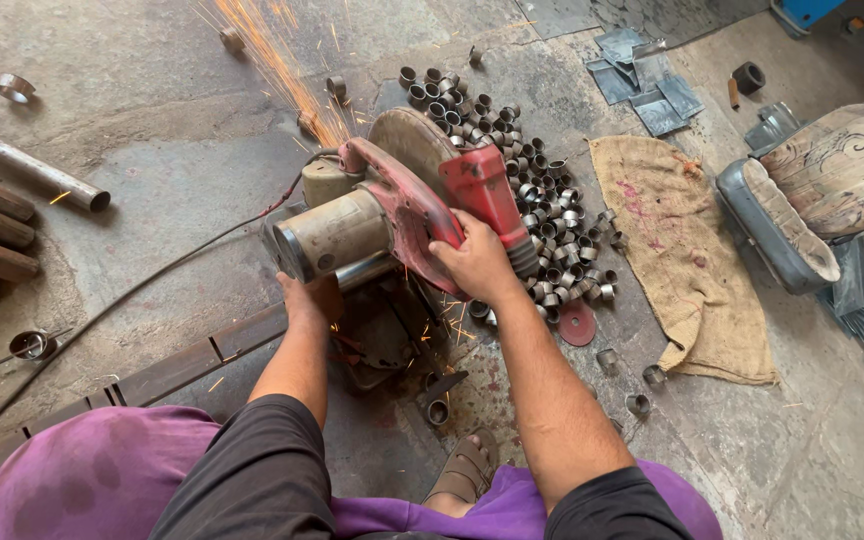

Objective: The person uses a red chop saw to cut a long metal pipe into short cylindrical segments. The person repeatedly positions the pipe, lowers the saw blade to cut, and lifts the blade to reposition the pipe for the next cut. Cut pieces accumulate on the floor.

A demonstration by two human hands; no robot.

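knees bent low; right hand (474, 262) grips the red saw (407, 205) handle, left hand (304, 298) reaches under, its grip hidden.

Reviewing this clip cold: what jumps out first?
A red chop saw at centre throws orange sparks toward the top left. The right hand grips its handle; the left hand reaches under the motor. Right of the saw lies a heap of cut metal rings, beside a burlap sack.
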